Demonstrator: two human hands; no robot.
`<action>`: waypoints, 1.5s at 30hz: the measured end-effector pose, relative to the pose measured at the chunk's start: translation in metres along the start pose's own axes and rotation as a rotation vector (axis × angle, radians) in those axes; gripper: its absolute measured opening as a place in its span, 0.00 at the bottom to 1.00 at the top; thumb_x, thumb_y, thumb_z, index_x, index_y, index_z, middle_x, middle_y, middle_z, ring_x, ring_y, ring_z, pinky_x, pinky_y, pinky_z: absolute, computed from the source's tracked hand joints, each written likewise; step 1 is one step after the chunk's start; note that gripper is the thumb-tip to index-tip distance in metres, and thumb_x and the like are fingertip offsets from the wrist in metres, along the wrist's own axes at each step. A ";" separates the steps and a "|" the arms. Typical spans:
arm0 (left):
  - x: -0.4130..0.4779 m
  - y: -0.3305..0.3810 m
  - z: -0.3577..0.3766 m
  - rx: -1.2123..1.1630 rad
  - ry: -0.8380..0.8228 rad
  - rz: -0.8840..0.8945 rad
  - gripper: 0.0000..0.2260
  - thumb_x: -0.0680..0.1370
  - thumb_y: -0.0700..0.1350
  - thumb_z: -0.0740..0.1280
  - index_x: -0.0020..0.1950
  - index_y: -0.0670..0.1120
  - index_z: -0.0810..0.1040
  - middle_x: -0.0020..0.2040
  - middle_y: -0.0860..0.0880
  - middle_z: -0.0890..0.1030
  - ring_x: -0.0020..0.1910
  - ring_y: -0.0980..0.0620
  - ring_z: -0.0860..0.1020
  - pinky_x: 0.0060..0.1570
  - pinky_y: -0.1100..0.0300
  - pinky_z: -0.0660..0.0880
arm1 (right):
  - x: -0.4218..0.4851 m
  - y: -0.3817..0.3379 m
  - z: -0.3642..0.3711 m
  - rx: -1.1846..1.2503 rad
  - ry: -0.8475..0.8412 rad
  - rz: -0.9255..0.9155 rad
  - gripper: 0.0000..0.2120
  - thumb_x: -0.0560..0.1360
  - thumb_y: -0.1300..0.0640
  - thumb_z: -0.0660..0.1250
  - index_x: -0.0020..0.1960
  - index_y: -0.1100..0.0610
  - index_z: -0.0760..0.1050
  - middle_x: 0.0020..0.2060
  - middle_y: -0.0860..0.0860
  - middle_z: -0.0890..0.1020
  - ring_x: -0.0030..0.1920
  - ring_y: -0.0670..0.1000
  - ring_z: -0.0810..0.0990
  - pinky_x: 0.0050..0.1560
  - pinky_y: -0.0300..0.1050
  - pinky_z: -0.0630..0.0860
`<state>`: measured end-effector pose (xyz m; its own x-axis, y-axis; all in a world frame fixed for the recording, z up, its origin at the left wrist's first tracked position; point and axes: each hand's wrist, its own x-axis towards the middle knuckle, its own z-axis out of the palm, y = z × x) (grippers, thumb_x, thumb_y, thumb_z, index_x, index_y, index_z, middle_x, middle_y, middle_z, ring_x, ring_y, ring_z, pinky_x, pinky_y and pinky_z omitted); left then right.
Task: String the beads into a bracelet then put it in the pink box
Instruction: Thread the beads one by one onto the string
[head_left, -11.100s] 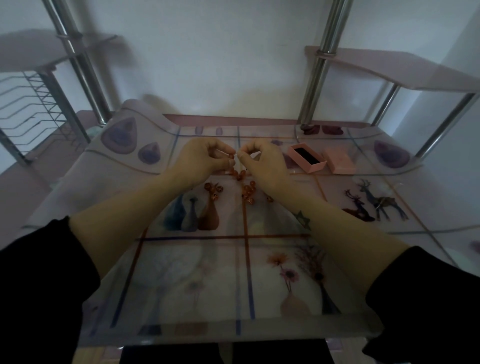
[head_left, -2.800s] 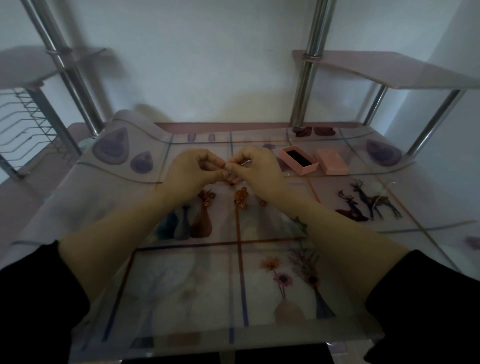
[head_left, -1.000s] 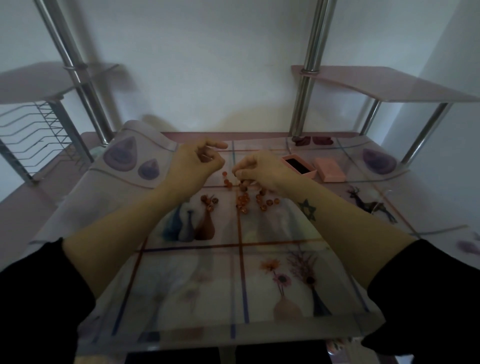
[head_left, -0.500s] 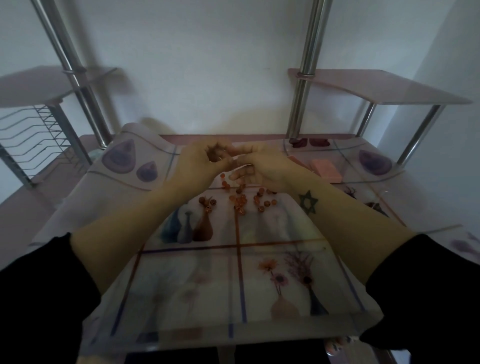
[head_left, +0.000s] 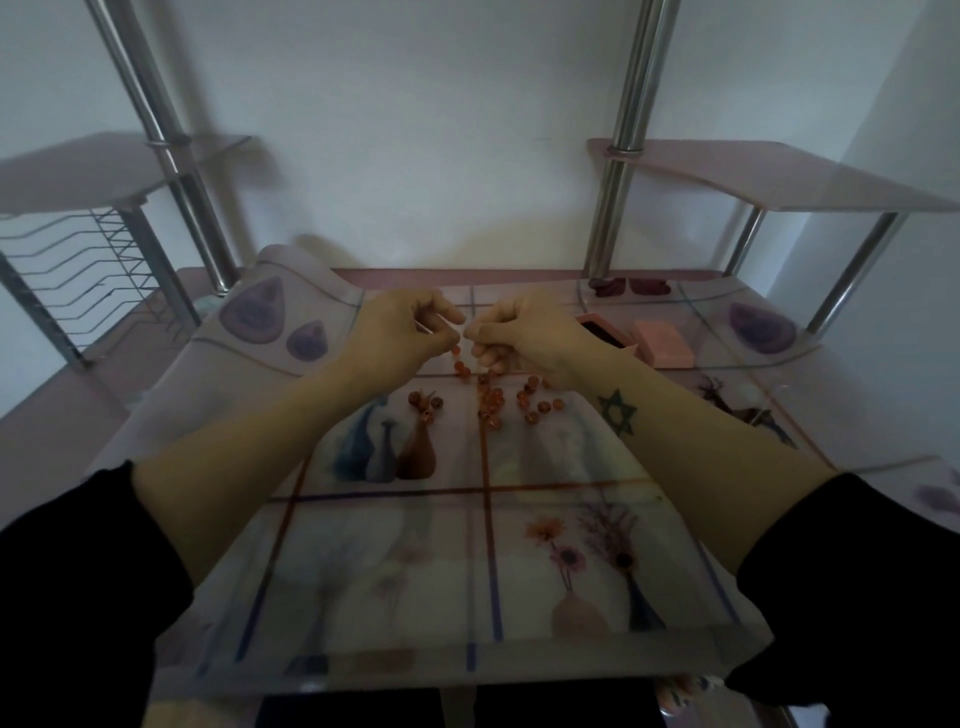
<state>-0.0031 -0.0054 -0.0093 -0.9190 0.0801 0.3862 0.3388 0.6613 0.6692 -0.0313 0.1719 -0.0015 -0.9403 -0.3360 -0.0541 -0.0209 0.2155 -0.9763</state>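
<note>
My left hand (head_left: 402, 332) and my right hand (head_left: 524, 332) are held close together above the far middle of the table, fingertips pinched and almost touching. A short strand of orange beads (head_left: 460, 361) hangs below the pinch; the thread itself is too thin to see. Loose orange beads (head_left: 511, 402) lie scattered on the table just under my hands. The open pink box (head_left: 608, 335) with a dark lining sits right behind my right wrist, partly hidden by it. Its pink lid (head_left: 664, 342) lies to its right.
A few darker beads (head_left: 426, 401) lie left of the scatter. The table (head_left: 467, 597) wears a printed plastic cover. Two chrome posts (head_left: 621, 145) rise at the back, with a pink shelf (head_left: 779, 174) right and a wire rack (head_left: 78, 270) left.
A second ago my right hand was down at the loose beads; it has come up to meet my left hand. The two now pinch together over the hanging strand.
</note>
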 end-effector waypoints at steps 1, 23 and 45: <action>-0.001 0.000 -0.001 0.017 -0.019 -0.003 0.05 0.73 0.42 0.72 0.46 0.52 0.81 0.37 0.54 0.82 0.36 0.60 0.80 0.39 0.66 0.77 | -0.001 0.000 0.001 -0.022 -0.001 -0.002 0.03 0.74 0.63 0.71 0.44 0.63 0.80 0.33 0.56 0.82 0.30 0.49 0.81 0.31 0.38 0.77; 0.003 0.009 0.005 0.536 -0.498 -0.240 0.08 0.72 0.47 0.74 0.50 0.49 0.84 0.40 0.55 0.79 0.38 0.58 0.74 0.44 0.61 0.69 | -0.010 0.009 0.016 -0.387 0.025 -0.021 0.06 0.75 0.60 0.70 0.42 0.62 0.80 0.29 0.51 0.80 0.24 0.43 0.74 0.26 0.35 0.72; 0.001 0.004 0.007 0.097 -0.291 -0.347 0.05 0.74 0.45 0.72 0.47 0.45 0.82 0.40 0.48 0.83 0.36 0.56 0.81 0.35 0.65 0.78 | -0.012 0.011 0.016 -0.235 0.159 -0.042 0.04 0.77 0.60 0.66 0.44 0.58 0.77 0.28 0.51 0.80 0.24 0.46 0.73 0.26 0.39 0.71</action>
<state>-0.0043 0.0024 -0.0110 -0.9978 0.0383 -0.0537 -0.0067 0.7517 0.6594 -0.0146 0.1640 -0.0153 -0.9780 -0.2055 0.0367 -0.1215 0.4173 -0.9006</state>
